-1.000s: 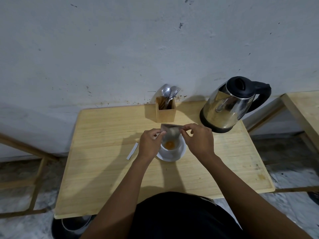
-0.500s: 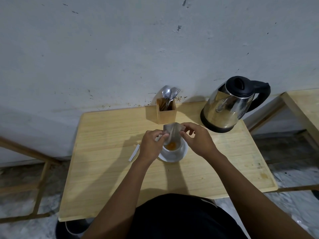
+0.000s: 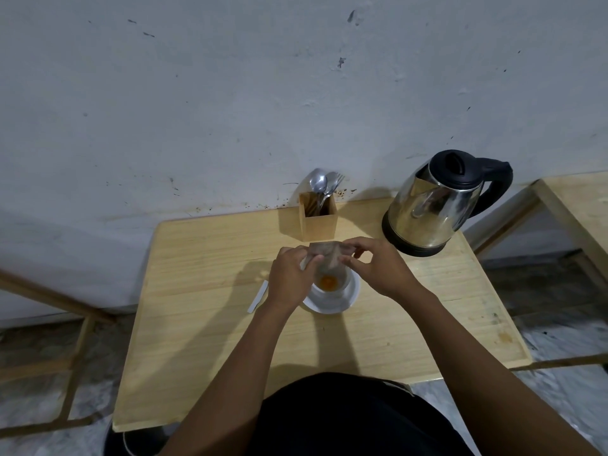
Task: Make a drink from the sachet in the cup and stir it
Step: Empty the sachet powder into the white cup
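A white cup (image 3: 342, 284) stands on a white saucer (image 3: 345, 302) in the middle of the wooden table (image 3: 204, 324). Orange powder (image 3: 328, 282) lies in the cup's bottom. Just above the cup hangs a crumpled silvery-brown sachet (image 3: 329, 258). My left hand (image 3: 291, 278) pinches its left side and my right hand (image 3: 378, 268) pinches its right edge. My fingers hide the sachet's lower part and the cup's left rim.
A torn white strip (image 3: 258, 296) lies left of the saucer. A wooden holder (image 3: 320, 222) with spoons (image 3: 318, 185) stands at the wall. A steel kettle (image 3: 434, 205) with a black lid and handle sits at the back right. Another table (image 3: 579, 205) is at far right.
The sachet has gone from upright and tipped into the cup to a flatter, crumpled shape held between both hands. My hands stay over the cup.
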A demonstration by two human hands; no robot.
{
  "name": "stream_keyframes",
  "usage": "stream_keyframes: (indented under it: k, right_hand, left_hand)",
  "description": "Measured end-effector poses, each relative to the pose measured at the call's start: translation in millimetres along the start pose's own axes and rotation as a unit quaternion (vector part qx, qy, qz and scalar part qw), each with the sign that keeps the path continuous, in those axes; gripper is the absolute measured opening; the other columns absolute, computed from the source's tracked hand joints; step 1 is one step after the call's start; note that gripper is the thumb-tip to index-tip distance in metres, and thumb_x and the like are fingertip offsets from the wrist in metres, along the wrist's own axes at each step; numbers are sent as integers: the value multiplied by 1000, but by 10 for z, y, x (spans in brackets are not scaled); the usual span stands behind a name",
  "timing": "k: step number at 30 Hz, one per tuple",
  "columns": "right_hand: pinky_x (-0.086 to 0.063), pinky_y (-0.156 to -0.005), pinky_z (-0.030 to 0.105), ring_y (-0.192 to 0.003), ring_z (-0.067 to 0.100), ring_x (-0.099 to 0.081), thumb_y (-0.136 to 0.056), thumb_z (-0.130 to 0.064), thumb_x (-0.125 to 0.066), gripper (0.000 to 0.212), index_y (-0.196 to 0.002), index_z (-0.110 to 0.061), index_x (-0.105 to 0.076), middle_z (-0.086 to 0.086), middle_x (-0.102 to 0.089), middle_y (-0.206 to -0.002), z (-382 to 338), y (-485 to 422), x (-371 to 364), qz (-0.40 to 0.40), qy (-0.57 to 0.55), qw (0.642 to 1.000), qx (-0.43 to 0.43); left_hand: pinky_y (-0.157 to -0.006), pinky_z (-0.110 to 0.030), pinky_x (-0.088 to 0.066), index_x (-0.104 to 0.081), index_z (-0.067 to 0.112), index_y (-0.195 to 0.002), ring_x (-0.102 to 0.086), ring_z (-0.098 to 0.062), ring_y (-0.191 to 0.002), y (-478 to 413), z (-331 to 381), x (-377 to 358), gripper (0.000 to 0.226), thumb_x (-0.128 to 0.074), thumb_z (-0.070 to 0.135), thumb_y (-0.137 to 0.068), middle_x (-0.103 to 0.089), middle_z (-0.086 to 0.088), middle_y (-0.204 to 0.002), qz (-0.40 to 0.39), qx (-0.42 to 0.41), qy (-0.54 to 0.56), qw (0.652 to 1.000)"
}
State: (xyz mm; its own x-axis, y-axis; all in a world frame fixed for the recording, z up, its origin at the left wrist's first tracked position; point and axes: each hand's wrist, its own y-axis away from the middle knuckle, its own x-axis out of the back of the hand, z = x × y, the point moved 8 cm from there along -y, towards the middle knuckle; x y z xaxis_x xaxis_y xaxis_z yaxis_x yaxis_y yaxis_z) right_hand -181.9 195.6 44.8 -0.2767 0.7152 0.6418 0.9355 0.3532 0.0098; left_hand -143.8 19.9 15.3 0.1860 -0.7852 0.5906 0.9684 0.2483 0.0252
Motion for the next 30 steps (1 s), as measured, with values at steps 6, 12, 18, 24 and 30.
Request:
stream_keyframes:
  k: [6, 12, 18, 24, 30]
  right_hand:
    - [-54, -76, 38, -84, 10, -62, -84, -23, -75, 11, -93, -29, -77, -18, -68, -86, -11, -17, 81, 7, 26, 1000, 13]
    - [-52, -72, 35, -76, 9, -57, -83, -19, -75, 16, -91, -33, -79, -19, -66, -84, -67, -46, 44, 16, 67, 997, 26]
    - [-40, -68, 9, -74, -10, -56, -79, -26, -79, 10, -88, -31, -80, -15, -75, -87, -108, -39, 141, 77, 85, 993, 15]
    - [-38, -72, 4, -73, -8, -61, -78, -20, -80, 17, -94, -24, -76, -15, -72, -80, -75, -46, 137, 95, 22, 995, -28]
    - [-38, -69, 6, -72, -13, -55, -82, -14, -77, 37, -116, -23, -65, -10, -68, -79, -90, -20, 70, 53, -35, 997, -44]
  left_hand:
    - [-79, -15, -41, -71, 24, -103, -54, -11, -105, 35, 57, -10, 18, -61, 31, -89, -69, 4, -107, -23, 11, 103, 994]
    - [-80, -10, -35, -73, 20, -102, -51, -15, -107, 19, 112, -15, 17, -63, 24, -88, -68, 9, -100, -30, -8, 96, 995]
    - [-87, -25, -40, -74, 18, -100, -49, -13, -106, 10, 141, 5, 16, -65, 21, -87, -66, 9, -98, -15, -1, 105, 994]
    - [-85, -21, -38, -73, 12, -95, -51, -15, -105, -4, 153, 3, 14, -67, 20, -85, -63, 11, -93, -6, -7, 100, 995]
    - [-82, -18, -38, -74, 13, -93, -51, -14, -101, -18, 114, -26, 12, -67, 20, -85, -64, 11, -90, -1, -27, 74, 997]
